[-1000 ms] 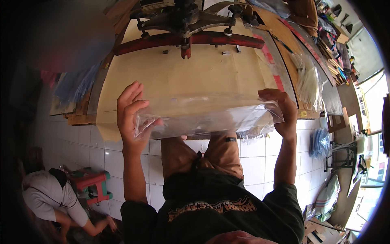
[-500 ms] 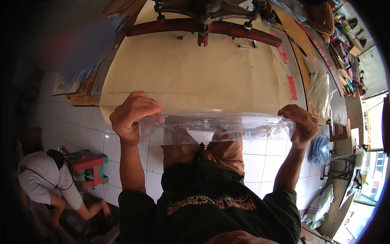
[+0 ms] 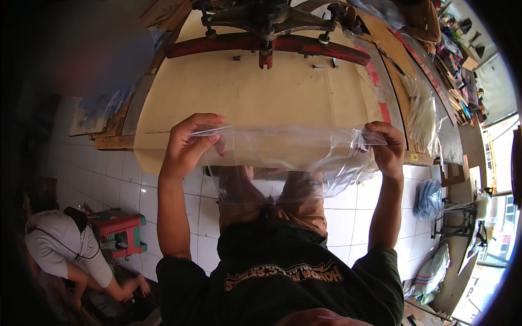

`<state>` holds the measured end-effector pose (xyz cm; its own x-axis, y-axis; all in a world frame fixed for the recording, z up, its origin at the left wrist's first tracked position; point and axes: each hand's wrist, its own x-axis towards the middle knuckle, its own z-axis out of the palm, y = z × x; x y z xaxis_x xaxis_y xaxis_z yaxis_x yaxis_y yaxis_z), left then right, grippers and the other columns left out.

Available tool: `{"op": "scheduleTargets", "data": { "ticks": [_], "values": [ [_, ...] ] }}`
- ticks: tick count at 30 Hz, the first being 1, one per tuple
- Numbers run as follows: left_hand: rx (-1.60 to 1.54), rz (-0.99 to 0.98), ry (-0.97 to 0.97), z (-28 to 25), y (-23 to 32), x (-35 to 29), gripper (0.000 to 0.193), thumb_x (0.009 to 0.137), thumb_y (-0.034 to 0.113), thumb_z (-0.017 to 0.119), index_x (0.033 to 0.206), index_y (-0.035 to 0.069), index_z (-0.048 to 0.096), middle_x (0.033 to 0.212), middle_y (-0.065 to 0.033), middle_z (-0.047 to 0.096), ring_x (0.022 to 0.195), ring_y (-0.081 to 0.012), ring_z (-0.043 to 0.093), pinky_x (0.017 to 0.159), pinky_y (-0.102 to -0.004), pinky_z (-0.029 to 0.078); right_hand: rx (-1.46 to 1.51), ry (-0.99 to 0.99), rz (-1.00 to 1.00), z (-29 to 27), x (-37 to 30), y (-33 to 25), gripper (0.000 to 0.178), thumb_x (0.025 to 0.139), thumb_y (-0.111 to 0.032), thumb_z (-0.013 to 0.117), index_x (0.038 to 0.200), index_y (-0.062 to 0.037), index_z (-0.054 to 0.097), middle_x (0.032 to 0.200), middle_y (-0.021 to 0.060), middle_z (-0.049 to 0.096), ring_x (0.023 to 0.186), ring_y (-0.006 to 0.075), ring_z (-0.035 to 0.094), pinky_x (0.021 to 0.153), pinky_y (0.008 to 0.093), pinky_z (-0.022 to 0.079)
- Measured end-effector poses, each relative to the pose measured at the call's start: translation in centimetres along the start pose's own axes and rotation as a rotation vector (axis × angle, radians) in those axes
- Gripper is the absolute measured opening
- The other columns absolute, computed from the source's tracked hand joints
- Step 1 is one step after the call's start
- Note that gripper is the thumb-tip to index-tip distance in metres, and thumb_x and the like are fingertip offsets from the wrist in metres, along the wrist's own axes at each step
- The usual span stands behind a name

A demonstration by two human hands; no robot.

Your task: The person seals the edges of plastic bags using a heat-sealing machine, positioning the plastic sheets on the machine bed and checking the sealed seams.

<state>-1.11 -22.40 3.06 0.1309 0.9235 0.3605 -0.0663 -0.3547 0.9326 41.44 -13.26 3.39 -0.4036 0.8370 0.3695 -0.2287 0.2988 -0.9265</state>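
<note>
- A clear plastic sheet point(image 3: 283, 149) (see-through enough that the trousers point(image 3: 302, 209) show behind it) spans the space between two hands, over the near edge of the tabletop point(image 3: 115, 143), its lower part hanging before the lap; whether it touches the paper underneath, I cannot tell
- The left hand point(image 3: 190, 144) has its grip closed on the sheet's left end, thumb below and fingers above
- The right hand point(image 3: 389, 144) pinches the right end in its grip, near the upper corner
- Beneath and beyond lies brown paper point(image 3: 261, 98), drooping past the tabletop's near edge
- Small metal pieces point(image 3: 335, 63) sit on the paper's far part, near a red bar point(image 3: 228, 44) under a dark metal frame point(image 3: 285, 24)
- Right of the paper, a bundle of pale strips point(image 3: 424, 117)
- On the tiled floor point(image 3: 359, 209) at left, a red and green stool point(image 3: 124, 231) beside another person point(image 3: 60, 244), bent forward
</note>
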Motion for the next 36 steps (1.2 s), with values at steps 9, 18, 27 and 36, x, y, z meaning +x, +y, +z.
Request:
{"op": "scheduleTargets", "data": {
  "ticks": [9,18,27,36],
  "values": [
    [-0.010,-0.007,0.023,0.3,-0.6,0.3,0.026,0.096,-0.003,0.056,0.121,-0.003,0.063,0.098,-0.0094,0.068,0.081,-0.0199,0.067,0.071,-0.0355,0.056,-0.032,0.036,-0.032,-0.4,-0.3,0.1,0.023,0.092,0.011,0.059,0.113,0.0071,0.068,0.098,0.0157,0.073,0.080,0.0184,0.070,0.071,0.0307,0.057],
    [0.011,-0.028,0.097,0.7,-1.2,0.4,0.027,0.098,0.002,0.057,0.124,-0.003,0.062,0.101,-0.0100,0.068,0.083,-0.0170,0.067,0.070,-0.0332,0.056,-0.117,-0.001,-0.010,-0.6,-0.5,0.6,0.020,0.097,0.007,0.060,0.116,0.0075,0.066,0.096,0.0140,0.073,0.082,0.0180,0.070,0.074,0.0302,0.056],
    [-0.028,-0.134,0.116,1.0,-1.1,0.6,0.029,0.104,0.016,0.057,0.126,-0.002,0.061,0.104,-0.0078,0.068,0.086,-0.0156,0.065,0.076,-0.0324,0.055,-0.183,0.087,0.071,-0.5,-0.5,0.5,0.022,0.097,-0.004,0.067,0.117,0.0055,0.066,0.097,0.0096,0.073,0.086,0.0143,0.068,0.078,0.0274,0.054],
    [-0.242,-0.195,0.325,3.6,-1.3,1.1,0.024,0.105,0.019,0.054,0.116,0.000,0.065,0.104,-0.0061,0.069,0.089,-0.0164,0.067,0.081,-0.0336,0.054,0.059,0.226,0.246,0.5,0.1,1.7,0.019,0.102,-0.020,0.065,0.109,-0.0021,0.069,0.092,-0.0018,0.068,0.079,0.0025,0.055,0.071,0.0179,0.042]
  ]
}}
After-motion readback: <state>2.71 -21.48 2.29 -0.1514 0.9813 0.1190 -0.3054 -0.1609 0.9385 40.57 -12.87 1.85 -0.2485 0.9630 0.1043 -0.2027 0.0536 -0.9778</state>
